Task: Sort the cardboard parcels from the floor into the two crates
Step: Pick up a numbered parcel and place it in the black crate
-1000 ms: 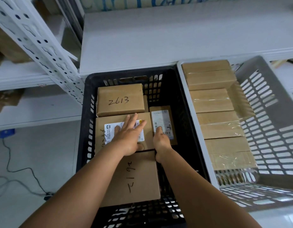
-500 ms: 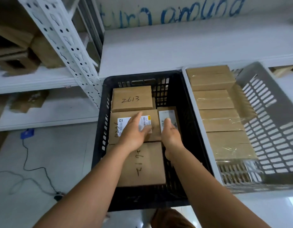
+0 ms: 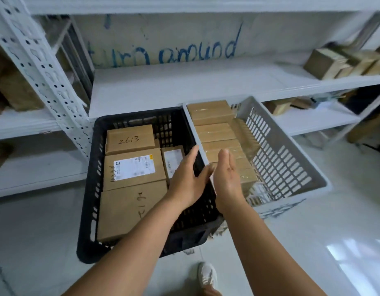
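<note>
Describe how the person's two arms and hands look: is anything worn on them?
Both forearms are bare, with no sleeve in view. The left hand and the right hand wear no glove, and no ring, watch or bracelet shows on the visible sides. Nothing is marked on them. Low in the view, one white sneaker shows.
</note>
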{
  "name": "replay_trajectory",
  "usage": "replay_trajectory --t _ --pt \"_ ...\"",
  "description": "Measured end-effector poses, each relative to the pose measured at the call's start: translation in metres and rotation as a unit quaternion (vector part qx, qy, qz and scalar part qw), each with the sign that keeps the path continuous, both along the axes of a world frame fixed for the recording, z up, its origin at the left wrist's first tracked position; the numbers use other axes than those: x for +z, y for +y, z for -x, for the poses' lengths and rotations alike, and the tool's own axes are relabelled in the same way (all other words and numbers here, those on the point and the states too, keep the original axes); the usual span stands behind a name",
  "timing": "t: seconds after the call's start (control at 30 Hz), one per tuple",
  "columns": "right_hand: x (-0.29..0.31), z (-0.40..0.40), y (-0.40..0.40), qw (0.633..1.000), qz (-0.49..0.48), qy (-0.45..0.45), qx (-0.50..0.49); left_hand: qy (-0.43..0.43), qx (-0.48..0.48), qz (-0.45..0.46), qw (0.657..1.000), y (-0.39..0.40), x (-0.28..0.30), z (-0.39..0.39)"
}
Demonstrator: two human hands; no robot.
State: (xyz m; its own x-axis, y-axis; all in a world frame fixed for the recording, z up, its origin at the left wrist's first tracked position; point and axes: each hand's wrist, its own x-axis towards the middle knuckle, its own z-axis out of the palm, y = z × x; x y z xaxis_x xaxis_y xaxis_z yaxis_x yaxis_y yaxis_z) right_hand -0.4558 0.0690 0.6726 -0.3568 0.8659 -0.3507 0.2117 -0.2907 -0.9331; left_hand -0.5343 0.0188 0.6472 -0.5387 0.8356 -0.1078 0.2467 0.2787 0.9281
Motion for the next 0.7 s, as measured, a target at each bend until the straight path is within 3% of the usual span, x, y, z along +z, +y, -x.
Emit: replay_trajectory --t 0.17,0.3,0.5,0.57,0.7 --pt "-0.010 -0.042 0.054 0.996 0.027 -0.048 -0.063 0.119 -0.143 0.084 0.979 0.048 -0.007 -0.039" --pt "-0.036 -0.067 0.114 0.981 0.131 -0.081 -0.117 0.207 -0.218 0.228 0.926 0.097 -0.018 -0.060" --pt "-0.075 -0.083 0.181 0.926 0.355 -0.048 -0.118 0.211 -0.198 0.378 0.879 0.146 -0.041 -0.070" --pt "-0.094 -0.078 0.192 0.905 0.411 0.003 -0.113 0.224 -0.200 0.409 0.862 0.153 -0.048 -0.072" --pt "-0.107 -0.073 0.201 0.892 0.435 -0.002 -0.122 0.227 -0.181 0.442 0.849 0.163 -0.058 -0.077"
